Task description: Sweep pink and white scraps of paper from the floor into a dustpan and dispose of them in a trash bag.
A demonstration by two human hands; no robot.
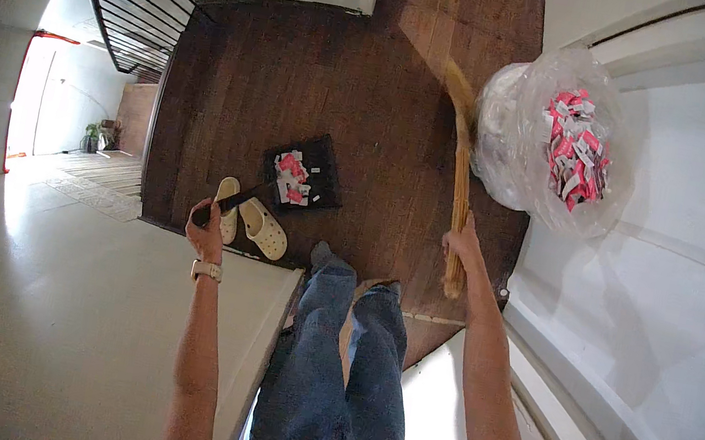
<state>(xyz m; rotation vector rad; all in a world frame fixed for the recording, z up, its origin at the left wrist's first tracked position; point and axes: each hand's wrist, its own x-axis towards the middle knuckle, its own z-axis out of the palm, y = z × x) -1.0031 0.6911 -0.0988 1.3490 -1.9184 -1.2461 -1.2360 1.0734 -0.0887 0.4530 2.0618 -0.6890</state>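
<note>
My left hand (206,230) grips the dark handle of a black dustpan (328,177). Pink and white wrappers or packets (292,175) lie in the pan, mostly toward its left side. In my right hand (465,242) is a straw broom (462,168), its stalk running away from me and its bristle end bent near a large clear plastic bag (508,148). Whether the bristles touch the bag or the floor I cannot tell. More pink and white packets (577,149) fill the mouth of the bag, which stands against the right wall.
Cream clogs (263,229) sit on the dark wooden floor (249,84) under the dustpan's handle. A black metal railing (139,9) borders a lower level at the left, where a potted plant (91,136) stands. White walls (702,180) rise on both sides.
</note>
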